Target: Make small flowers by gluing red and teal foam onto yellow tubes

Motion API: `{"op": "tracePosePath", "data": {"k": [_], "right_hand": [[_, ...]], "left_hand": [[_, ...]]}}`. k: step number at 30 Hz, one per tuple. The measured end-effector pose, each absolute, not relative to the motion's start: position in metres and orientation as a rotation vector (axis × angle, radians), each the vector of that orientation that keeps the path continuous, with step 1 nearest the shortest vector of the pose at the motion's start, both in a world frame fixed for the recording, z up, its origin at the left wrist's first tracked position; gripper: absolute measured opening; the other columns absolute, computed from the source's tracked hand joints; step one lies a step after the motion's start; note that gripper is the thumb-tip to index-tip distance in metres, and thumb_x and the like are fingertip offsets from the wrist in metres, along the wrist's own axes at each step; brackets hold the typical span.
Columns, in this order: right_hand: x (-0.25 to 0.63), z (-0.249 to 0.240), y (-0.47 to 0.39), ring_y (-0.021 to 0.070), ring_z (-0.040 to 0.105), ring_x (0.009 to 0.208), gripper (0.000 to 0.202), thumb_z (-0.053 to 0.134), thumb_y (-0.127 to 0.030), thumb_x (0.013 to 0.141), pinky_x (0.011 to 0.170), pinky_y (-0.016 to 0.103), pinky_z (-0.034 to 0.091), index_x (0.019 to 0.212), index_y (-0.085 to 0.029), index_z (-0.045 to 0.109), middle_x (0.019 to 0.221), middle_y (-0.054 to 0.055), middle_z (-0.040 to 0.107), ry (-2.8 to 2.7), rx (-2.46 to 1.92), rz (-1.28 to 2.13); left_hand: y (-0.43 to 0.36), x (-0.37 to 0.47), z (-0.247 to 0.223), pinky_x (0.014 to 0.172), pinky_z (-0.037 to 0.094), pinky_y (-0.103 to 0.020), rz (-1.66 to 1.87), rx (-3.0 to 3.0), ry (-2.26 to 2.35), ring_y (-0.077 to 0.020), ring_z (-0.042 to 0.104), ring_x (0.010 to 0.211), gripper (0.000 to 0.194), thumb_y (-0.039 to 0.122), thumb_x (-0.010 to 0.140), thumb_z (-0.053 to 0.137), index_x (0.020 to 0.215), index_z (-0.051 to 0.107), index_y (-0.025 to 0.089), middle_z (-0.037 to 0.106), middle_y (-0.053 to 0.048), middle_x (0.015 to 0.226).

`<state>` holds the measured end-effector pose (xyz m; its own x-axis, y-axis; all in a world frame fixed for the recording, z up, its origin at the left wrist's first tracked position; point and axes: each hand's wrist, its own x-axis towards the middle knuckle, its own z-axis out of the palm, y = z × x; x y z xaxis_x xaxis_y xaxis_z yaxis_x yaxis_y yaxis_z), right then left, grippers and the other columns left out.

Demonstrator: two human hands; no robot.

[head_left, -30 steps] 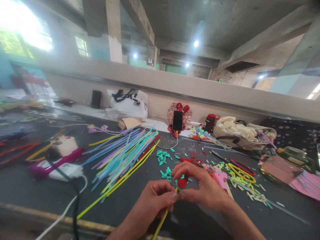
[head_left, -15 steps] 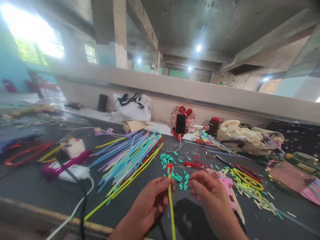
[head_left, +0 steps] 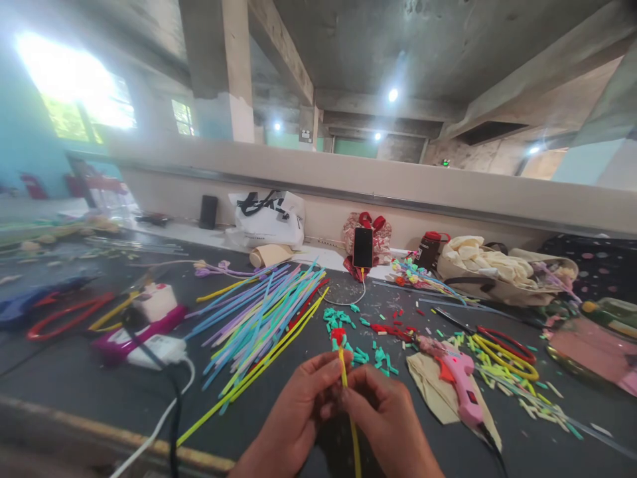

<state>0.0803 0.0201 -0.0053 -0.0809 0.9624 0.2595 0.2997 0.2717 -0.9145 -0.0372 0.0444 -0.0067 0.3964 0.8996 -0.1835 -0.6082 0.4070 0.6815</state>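
A yellow pipe cleaner (head_left: 355, 441) runs down from a small red flower-like head (head_left: 338, 334), which has some teal at its front. Just below that head, my left hand (head_left: 303, 392) pinches the stem between thumb and fingers. My right hand (head_left: 383, 405) is closed on the same stem slightly lower, its fingertips close to the left ones. Around and beyond the hands lie short teal pieces (head_left: 383, 358). Right of my right hand, a pink glue gun (head_left: 462, 385) rests on a beige cloth (head_left: 432, 385).
Long coloured pipe cleaners (head_left: 269, 325) are heaped to the left. A power strip (head_left: 144, 332) with cables lies further left. Scissors (head_left: 502, 352) and short yellow-green pieces (head_left: 512, 385) are at the right. A phone (head_left: 363, 247) leans on a patterned bag (head_left: 381, 232) at the back.
My right hand has come left from beside the teal pieces and closed on the yellow stem. The glue gun is now uncovered. My left hand keeps its pinch.
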Motion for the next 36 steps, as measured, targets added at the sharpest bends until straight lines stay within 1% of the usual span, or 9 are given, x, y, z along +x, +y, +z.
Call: {"op": "tracePosePath", "data": {"k": [3, 7, 10, 12, 16, 22, 27, 31, 36], "right_hand": [[0.084, -0.004, 0.016, 0.0127, 0.054, 0.055, 0.017, 0.050, -0.027, 0.073, 0.052, 0.020, 0.039, 0.062, -0.016, 0.057, 0.055, -0.001, 0.058, -1.639, -1.202, 0.813], [0.089, -0.001, 0.010, 0.0100, 0.049, 0.049, 0.017, 0.050, -0.026, 0.073, 0.045, 0.018, 0.034, 0.062, -0.016, 0.058, 0.053, -0.003, 0.057, -1.704, -1.272, 0.739], [0.091, 0.000, 0.007, 0.0093, 0.048, 0.048, 0.017, 0.051, -0.026, 0.072, 0.045, 0.017, 0.033, 0.060, -0.016, 0.057, 0.051, -0.003, 0.056, -1.729, -1.275, 0.721], [0.091, 0.000, 0.007, 0.0091, 0.047, 0.047, 0.017, 0.050, -0.026, 0.072, 0.044, 0.017, 0.032, 0.060, -0.016, 0.057, 0.051, -0.004, 0.054, -1.731, -1.272, 0.727], [0.090, 0.000, 0.005, 0.0090, 0.044, 0.046, 0.015, 0.050, -0.025, 0.070, 0.043, 0.017, 0.030, 0.058, -0.017, 0.054, 0.050, -0.004, 0.048, -1.724, -1.279, 0.738], [0.088, 0.000, 0.005, 0.0088, 0.041, 0.045, 0.013, 0.050, -0.021, 0.068, 0.042, 0.017, 0.028, 0.057, -0.017, 0.052, 0.048, -0.005, 0.043, -1.726, -1.282, 0.740], [0.089, 0.000, 0.006, 0.0087, 0.041, 0.045, 0.013, 0.050, -0.021, 0.069, 0.042, 0.017, 0.029, 0.057, -0.017, 0.051, 0.047, -0.005, 0.043, -1.734, -1.272, 0.742], [0.090, 0.001, 0.005, 0.0092, 0.044, 0.047, 0.011, 0.050, -0.020, 0.069, 0.044, 0.017, 0.031, 0.059, -0.016, 0.054, 0.050, -0.004, 0.047, -1.731, -1.260, 0.740], [0.092, 0.001, 0.005, 0.0090, 0.044, 0.046, 0.011, 0.050, -0.020, 0.069, 0.044, 0.017, 0.030, 0.059, -0.016, 0.055, 0.049, -0.004, 0.046, -1.751, -1.297, 0.720]], "left_hand": [[0.044, -0.038, -0.008, 0.037, 0.023, -0.013, 1.027, 0.544, 0.559, -0.0026, 0.038, 0.042, 0.023, 0.021, 0.058, 0.069, 0.079, 0.064, 0.014, 0.050, 0.003, 0.054], [0.043, -0.038, -0.006, 0.036, 0.024, -0.013, 1.048, 0.579, 0.518, -0.0024, 0.038, 0.043, 0.016, 0.023, 0.058, 0.069, 0.070, 0.064, 0.013, 0.051, 0.003, 0.054], [0.041, -0.038, -0.004, 0.035, 0.023, -0.012, 1.056, 0.585, 0.544, -0.0019, 0.038, 0.041, 0.015, 0.021, 0.056, 0.070, 0.067, 0.063, 0.012, 0.052, 0.003, 0.052], [0.039, -0.038, -0.002, 0.037, 0.028, -0.012, 1.067, 0.570, 0.563, -0.0022, 0.041, 0.042, 0.016, 0.019, 0.054, 0.071, 0.067, 0.064, 0.012, 0.055, 0.002, 0.054], [0.037, -0.036, 0.000, 0.049, 0.039, -0.017, 1.072, 0.553, 0.568, -0.0066, 0.050, 0.049, 0.023, 0.016, 0.047, 0.074, 0.069, 0.066, 0.012, 0.061, -0.001, 0.060], [0.037, -0.036, 0.000, 0.043, 0.034, -0.014, 1.086, 0.563, 0.549, -0.0038, 0.043, 0.041, 0.014, 0.018, 0.053, 0.073, 0.064, 0.067, 0.012, 0.054, 0.004, 0.045], [0.039, -0.038, -0.001, 0.043, 0.034, -0.015, 1.045, 0.583, 0.518, -0.0043, 0.043, 0.041, 0.016, 0.018, 0.052, 0.073, 0.064, 0.066, 0.011, 0.054, 0.003, 0.046], [0.036, -0.039, 0.003, 0.044, 0.035, -0.015, 1.047, 0.573, 0.496, -0.0043, 0.045, 0.042, 0.020, 0.020, 0.050, 0.074, 0.066, 0.066, 0.010, 0.057, 0.001, 0.050], [0.035, -0.039, 0.005, 0.042, 0.035, -0.014, 1.054, 0.589, 0.520, -0.0039, 0.046, 0.042, 0.018, 0.022, 0.050, 0.074, 0.062, 0.065, 0.011, 0.057, 0.001, 0.051]]}}
